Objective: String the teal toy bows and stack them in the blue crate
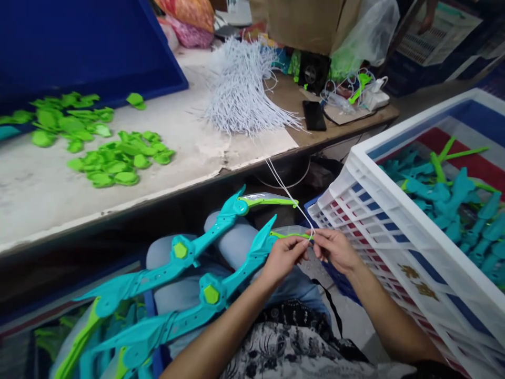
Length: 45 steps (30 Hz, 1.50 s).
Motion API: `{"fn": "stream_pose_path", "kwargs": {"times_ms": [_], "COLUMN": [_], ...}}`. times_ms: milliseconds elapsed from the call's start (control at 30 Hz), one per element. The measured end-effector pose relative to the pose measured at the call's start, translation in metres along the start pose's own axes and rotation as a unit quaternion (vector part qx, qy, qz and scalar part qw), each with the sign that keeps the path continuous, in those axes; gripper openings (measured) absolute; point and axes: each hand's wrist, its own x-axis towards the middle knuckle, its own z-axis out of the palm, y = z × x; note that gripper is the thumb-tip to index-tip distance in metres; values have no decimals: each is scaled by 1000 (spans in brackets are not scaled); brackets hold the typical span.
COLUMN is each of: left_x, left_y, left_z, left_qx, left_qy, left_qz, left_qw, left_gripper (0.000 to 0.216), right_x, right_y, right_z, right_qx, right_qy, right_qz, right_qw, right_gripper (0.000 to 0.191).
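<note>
- The left hand [286, 256] over there has thumb and fingers pinched together on a white string [282, 183], right at the end of a bow; how much of that end sits inside the grip is hidden from me.
- The right hand [333, 250] is just beside it, its fingertips also closed on the string, almost meeting the left hand's.
- The near bow [211, 295], turquoise with lime-green ends, runs from the fingertips back past the left hand and across the person's lap, tilted, with a green hexagon at its middle.
- The far bow [180, 250] lies alongside, beyond the left hand, its green tip near the string.
- From the hands the string stretches up and away, doubled, toward a spread bundle of white strings [246, 97] on the table [189, 171].
- Farther off to the left of the left hand, loose green pieces [118, 163] lie in heaps on the table, beside a blue tray [79, 47].
- Beyond both hands, right of the bundle, I see a dark phone [314, 116].
- Just right of the right hand stands a white crate [394, 197] holding turquoise parts [453, 205].
</note>
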Motion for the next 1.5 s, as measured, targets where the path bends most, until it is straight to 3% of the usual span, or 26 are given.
{"fn": "stream_pose_path", "kwargs": {"times_ms": [67, 133, 267, 433, 800, 1100, 1500], "left_x": [2, 5, 14, 27, 50, 55, 57], "left_y": [-6, -15, -41, -64, -72, -71, -75], "left_z": [8, 14, 24, 32, 45, 52, 56], "left_qx": [-5, -14, -56, -128, -170, -185, -203], "left_qy": [-24, -30, -10, 31, -10, -33, -61], "left_qz": [-19, -50, -163, -238, -252, -256, -250], "left_qw": [1000, 998, 985, 962, 953, 948, 945], "left_gripper": [40, 40, 25, 8, 18, 23, 17], "right_x": [-7, -12, -20, -20, -9, -8, -6], "right_y": [3, 7, 20, 44, 66, 73, 80], "right_z": [-6, -15, -39, -56, -61, -63, -57], "right_qx": [-43, -103, -216, -286, -282, -320, -306], "right_qy": [-7, 34, 177, 231, 267, 284, 297], "right_qz": [-15, -58, -159, -217, -266, -326, -362], "right_qw": [999, 992, 947, 904, 882, 843, 829], "right_gripper": [34, 30, 23, 20, 21, 15, 12]}}
